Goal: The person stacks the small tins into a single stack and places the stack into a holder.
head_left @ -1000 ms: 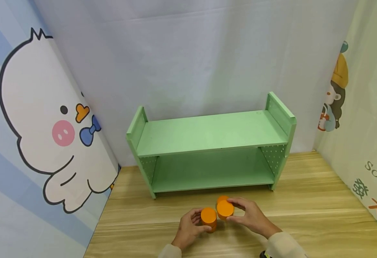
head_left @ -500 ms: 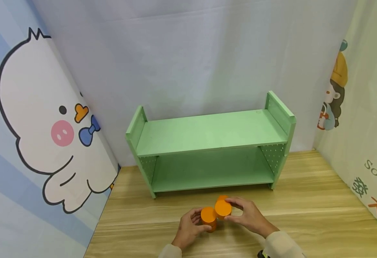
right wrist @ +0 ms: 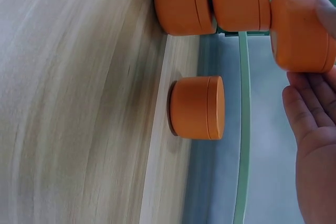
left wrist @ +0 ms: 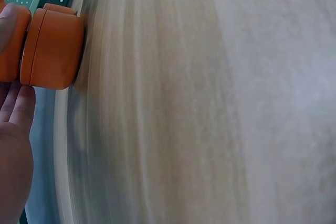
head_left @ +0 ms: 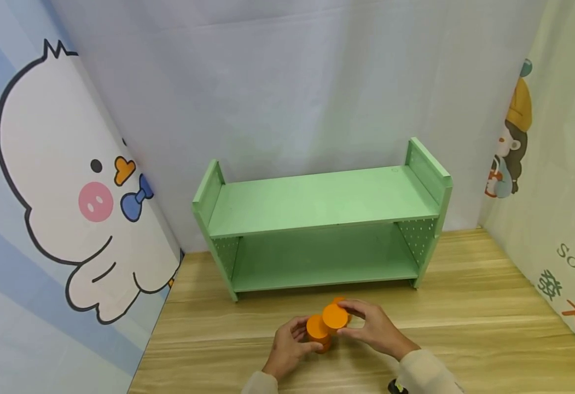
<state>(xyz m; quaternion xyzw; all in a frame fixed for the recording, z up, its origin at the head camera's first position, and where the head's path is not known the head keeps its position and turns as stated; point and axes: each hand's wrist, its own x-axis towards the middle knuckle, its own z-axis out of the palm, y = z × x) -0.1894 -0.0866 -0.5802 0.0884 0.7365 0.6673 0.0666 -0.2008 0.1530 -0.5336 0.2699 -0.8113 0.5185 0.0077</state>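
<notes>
Two orange lidded jars stand stacked on the table, the upper jar [head_left: 317,326] [right wrist: 239,1] over the lower jar [head_left: 323,347] [left wrist: 55,48] [right wrist: 184,3]. My left hand [head_left: 286,348] [left wrist: 13,156] grips this stack from the left, thumb in front and fingers behind. Pinched between thumb and fingers of my right hand [head_left: 379,331] [right wrist: 320,156] is another orange jar [head_left: 335,317] [right wrist: 300,32]. It is raised off the table, above stack height, slightly right of the upper jar. Behind it, a single orange jar [head_left: 338,300] [right wrist: 195,107] stands on the table, partly hidden in the head view.
A green two-tier shelf [head_left: 324,200] stands on the wooden table [head_left: 203,339] behind the hands, both its boards bare. A grey curtain [head_left: 287,93] hangs behind it, with printed cloths at left [head_left: 51,180] and right [head_left: 553,219].
My right hand has carried its jar left and slightly up, closer to the top of the stack. My left hand has stayed around the stack.
</notes>
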